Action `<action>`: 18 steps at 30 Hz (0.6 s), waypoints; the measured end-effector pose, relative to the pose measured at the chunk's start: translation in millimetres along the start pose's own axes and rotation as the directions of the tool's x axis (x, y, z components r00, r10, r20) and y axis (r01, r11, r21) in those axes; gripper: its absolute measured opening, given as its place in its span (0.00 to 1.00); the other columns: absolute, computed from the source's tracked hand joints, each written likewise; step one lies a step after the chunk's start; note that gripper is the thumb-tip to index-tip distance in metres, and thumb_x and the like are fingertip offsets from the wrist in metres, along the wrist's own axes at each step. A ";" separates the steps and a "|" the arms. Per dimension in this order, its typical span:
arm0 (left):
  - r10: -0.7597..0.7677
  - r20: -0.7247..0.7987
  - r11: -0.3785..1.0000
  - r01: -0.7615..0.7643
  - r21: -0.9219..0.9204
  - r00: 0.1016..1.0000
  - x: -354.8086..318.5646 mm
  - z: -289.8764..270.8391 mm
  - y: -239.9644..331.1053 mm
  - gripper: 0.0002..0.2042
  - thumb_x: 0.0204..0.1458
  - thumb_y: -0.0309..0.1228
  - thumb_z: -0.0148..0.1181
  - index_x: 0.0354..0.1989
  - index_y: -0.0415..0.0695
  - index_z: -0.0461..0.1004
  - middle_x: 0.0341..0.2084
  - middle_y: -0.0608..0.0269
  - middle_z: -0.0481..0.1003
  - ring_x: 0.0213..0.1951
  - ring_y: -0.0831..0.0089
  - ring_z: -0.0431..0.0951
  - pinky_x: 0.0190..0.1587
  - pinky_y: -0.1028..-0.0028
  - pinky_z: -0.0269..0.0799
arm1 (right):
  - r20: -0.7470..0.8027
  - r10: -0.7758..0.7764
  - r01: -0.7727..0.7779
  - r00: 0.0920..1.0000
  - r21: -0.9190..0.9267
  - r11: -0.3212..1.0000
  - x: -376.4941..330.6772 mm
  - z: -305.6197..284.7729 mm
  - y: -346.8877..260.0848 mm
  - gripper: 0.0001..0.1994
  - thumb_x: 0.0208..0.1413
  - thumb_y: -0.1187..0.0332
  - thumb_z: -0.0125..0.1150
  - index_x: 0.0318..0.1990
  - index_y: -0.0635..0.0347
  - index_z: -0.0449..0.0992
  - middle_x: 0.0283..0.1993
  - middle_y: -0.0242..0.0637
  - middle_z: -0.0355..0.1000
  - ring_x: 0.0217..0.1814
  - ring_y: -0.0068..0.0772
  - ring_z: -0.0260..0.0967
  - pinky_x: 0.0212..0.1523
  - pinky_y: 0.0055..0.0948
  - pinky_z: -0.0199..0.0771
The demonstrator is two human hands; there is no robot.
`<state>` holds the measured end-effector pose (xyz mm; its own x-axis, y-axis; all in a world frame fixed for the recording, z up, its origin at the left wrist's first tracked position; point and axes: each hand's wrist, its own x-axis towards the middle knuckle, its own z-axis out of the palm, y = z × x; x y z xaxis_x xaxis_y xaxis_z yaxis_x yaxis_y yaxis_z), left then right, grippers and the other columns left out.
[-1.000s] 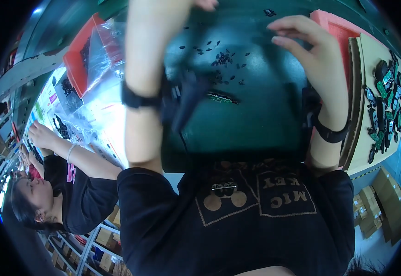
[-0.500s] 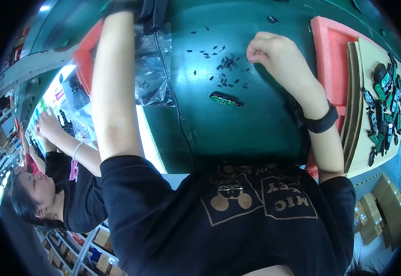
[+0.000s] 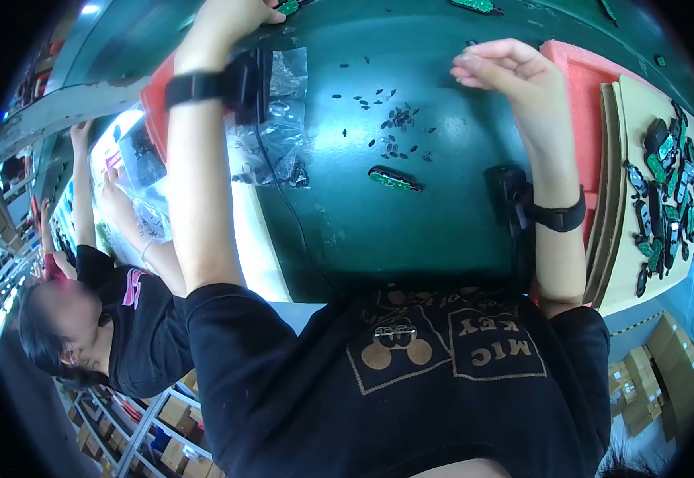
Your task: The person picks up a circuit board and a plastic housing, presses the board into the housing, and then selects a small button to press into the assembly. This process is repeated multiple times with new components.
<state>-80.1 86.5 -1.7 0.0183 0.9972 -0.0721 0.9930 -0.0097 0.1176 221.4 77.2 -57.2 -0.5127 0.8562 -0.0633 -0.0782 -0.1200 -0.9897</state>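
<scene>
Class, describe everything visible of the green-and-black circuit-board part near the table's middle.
The slim circuit-board part has a green face and a glossy black far edge, apparently plastic. It lies slanted on the green table, right end lower in view, apart from the scattered small black pieces beyond. Only the table seems to touch it.

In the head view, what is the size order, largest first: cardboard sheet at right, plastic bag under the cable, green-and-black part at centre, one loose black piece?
1. Cardboard sheet
2. Plastic bag, partly hidden
3. Green-and-black part
4. Loose black piece
</scene>
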 end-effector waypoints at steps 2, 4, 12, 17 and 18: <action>-0.085 -0.010 0.959 0.079 -0.272 0.996 -17.8 -10.9 19.8 0.09 0.38 0.21 0.64 0.29 0.35 0.73 0.19 0.61 0.74 0.22 0.75 0.73 0.28 0.77 0.69 | -0.058 0.038 -0.030 0.998 0.124 0.992 0.8 -7.0 -0.1 0.06 0.53 0.77 0.55 0.38 0.68 0.74 0.38 0.42 0.74 0.39 0.30 0.73 0.43 0.23 0.73; -0.097 -0.037 0.799 0.055 -0.598 0.995 -20.2 -3.7 59.6 0.07 0.41 0.19 0.60 0.30 0.34 0.72 0.19 0.61 0.73 0.22 0.76 0.73 0.28 0.79 0.69 | -0.118 0.056 -0.036 0.991 0.165 0.986 -3.3 -27.9 2.9 0.06 0.53 0.77 0.55 0.38 0.68 0.74 0.38 0.42 0.74 0.40 0.30 0.73 0.44 0.24 0.73; 0.047 -0.175 0.412 -0.178 -0.894 0.983 -64.3 7.1 114.4 0.10 0.49 0.17 0.55 0.41 0.29 0.71 0.34 0.56 0.74 0.34 0.75 0.76 0.36 0.80 0.72 | -0.209 -0.229 0.206 0.951 -0.126 0.971 -22.2 -6.8 -37.8 0.06 0.51 0.81 0.54 0.37 0.70 0.74 0.41 0.46 0.73 0.43 0.32 0.72 0.46 0.24 0.72; 0.020 -0.177 0.381 -0.171 -0.909 0.984 -84.9 -1.7 128.5 0.11 0.48 0.15 0.56 0.41 0.28 0.71 0.35 0.56 0.73 0.34 0.75 0.75 0.36 0.80 0.72 | -0.125 -0.352 0.282 0.928 -0.381 0.880 -36.1 15.7 -60.1 0.05 0.49 0.84 0.53 0.35 0.72 0.73 0.42 0.49 0.73 0.43 0.32 0.71 0.45 0.24 0.71; 0.008 -0.180 0.366 -0.170 -0.915 0.984 -86.9 -3.4 128.7 0.11 0.47 0.15 0.56 0.40 0.27 0.71 0.35 0.55 0.72 0.33 0.75 0.75 0.36 0.80 0.72 | -0.097 -0.310 0.263 0.946 -0.333 0.905 -37.6 19.4 -62.7 0.05 0.49 0.84 0.53 0.34 0.72 0.72 0.43 0.49 0.72 0.43 0.32 0.71 0.45 0.23 0.71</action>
<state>45.7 -1.2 23.0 0.0049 0.9941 0.1083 0.2536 -0.1060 0.9615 229.0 42.8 9.7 -0.3778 0.8956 0.2349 0.0790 0.2839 -0.9556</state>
